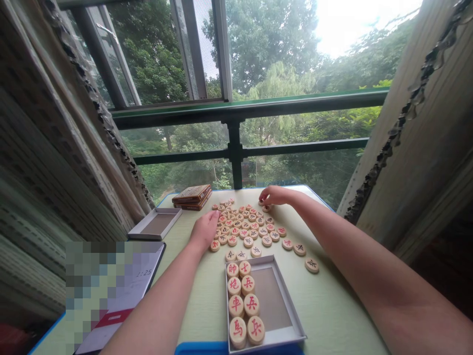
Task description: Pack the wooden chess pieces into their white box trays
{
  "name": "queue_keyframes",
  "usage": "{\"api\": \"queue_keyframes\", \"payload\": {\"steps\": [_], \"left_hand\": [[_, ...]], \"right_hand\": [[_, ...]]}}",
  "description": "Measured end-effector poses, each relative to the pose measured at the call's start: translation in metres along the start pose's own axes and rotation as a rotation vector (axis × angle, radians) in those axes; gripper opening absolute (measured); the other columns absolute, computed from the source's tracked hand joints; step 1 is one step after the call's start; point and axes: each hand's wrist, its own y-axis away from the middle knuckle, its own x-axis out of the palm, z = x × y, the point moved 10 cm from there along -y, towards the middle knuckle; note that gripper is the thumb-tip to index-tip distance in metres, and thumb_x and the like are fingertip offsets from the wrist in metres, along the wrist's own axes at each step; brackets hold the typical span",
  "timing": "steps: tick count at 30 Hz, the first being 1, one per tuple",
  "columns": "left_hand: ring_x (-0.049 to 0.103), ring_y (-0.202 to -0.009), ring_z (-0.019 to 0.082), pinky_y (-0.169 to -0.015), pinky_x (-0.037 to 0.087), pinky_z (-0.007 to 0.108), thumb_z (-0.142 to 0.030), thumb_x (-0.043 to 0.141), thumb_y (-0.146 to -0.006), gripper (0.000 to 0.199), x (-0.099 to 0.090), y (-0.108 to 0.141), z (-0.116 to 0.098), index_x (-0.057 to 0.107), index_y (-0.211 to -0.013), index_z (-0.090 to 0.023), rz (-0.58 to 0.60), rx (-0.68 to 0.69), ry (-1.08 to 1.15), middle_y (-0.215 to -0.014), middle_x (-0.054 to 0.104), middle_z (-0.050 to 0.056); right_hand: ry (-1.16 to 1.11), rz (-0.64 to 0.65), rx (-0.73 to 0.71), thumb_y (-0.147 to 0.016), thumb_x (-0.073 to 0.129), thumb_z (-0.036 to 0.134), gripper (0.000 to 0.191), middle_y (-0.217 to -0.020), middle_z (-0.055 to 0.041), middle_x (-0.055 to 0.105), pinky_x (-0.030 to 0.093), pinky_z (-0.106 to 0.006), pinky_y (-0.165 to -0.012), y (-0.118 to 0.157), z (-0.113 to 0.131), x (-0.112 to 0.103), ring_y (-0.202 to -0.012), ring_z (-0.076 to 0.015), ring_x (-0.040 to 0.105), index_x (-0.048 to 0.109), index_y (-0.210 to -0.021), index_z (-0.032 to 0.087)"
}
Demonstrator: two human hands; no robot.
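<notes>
Many round wooden chess pieces with red or black characters (248,241) lie spread over the pale green table. My left hand (205,228) rests at the left edge of the spread, fingers together against pieces there; what they hold, if anything, is hidden. At the far right edge of the spread, my right hand (273,195) has its fingertips pinched on a piece (261,202), beside another one. Nearer to me, an open shallow box (295,315) holds two columns of red-character pieces (235,305) along its left side; its right part shows bare bottom.
Stacked brown boxes (192,195) stand at the back left, with an empty shallow tray (155,223) before them. A tablet or notebook (125,301), partly blurred, lies at left. Window railing and curtains border the table.
</notes>
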Motion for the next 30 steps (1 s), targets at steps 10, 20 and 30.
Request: {"api": "queue_keyframes", "payload": {"steps": [10,20,30], "left_hand": [[0.062,-0.093,0.024,-0.085,0.043,0.033,-0.041,0.037,-0.087,0.039,-0.002,0.001,-0.003,0.068,-0.092,-0.017,-0.012,-0.020,-0.005,-0.092,0.071,0.009],[0.063,-0.091,0.024,-0.082,0.045,0.033,-0.038,0.037,-0.087,0.037,-0.001,-0.004,0.002,0.068,-0.081,-0.019,-0.030,0.007,0.022,-0.086,0.071,0.010],[0.063,-0.090,0.024,-0.080,0.045,0.033,-0.039,0.035,-0.087,0.038,-0.001,-0.004,0.002,0.067,-0.080,-0.019,-0.023,-0.012,0.021,-0.087,0.071,0.010]], "right_hand": [[-0.086,-0.065,-0.138,-0.075,0.052,0.011,0.035,-0.112,-0.0022,0.065,0.046,-0.024,-0.080,0.002,0.055,-0.010,-0.094,-0.0177,0.061,0.071,-0.101,0.025],[0.095,-0.031,-0.239,-0.078,0.062,0.017,0.024,-0.109,-0.0094,0.065,0.044,-0.035,-0.088,-0.057,0.143,0.022,-0.104,-0.0278,0.058,0.070,-0.100,0.020],[-0.163,-0.133,-0.120,-0.084,0.057,0.026,0.033,-0.111,-0.0087,0.063,0.049,-0.021,-0.064,-0.047,0.135,0.013,-0.087,-0.0161,0.062,0.058,-0.116,0.016]]}}
